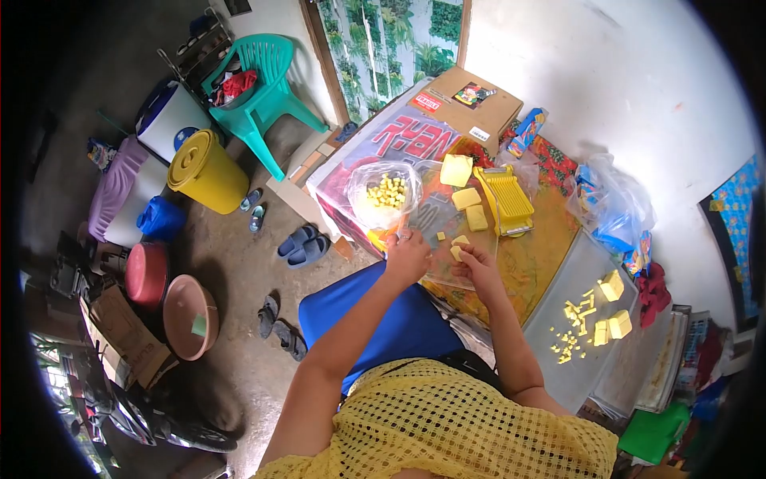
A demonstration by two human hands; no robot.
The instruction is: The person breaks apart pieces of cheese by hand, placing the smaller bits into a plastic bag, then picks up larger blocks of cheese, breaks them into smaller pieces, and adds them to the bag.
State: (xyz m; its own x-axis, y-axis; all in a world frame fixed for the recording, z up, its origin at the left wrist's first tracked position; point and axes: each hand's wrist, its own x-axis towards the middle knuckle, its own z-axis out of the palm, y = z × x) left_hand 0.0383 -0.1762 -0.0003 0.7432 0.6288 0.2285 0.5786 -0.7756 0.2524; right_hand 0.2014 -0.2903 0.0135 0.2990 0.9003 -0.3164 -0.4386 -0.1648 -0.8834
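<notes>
My left hand [408, 255] is closed at the near side of a clear bowl [357, 199] of small yellow cubes [386, 192]; what its fingers hold, if anything, is hidden. Between the fingertips of my right hand [477, 270] is a yellow piece [458, 249], low over a clear board [428, 270]. One small cube [440, 236] lies between the hands. Farther back on the board are yellow slabs [456, 170], with a yellow slotted slicer [507, 199] to their right.
A grey tray [550, 319] at right holds yellow blocks [611, 286] and scattered bits. Behind the board stands a cardboard box [471, 104]; a plastic bag [610, 199] lies to the right. A blue seat [383, 307] is below my forearms.
</notes>
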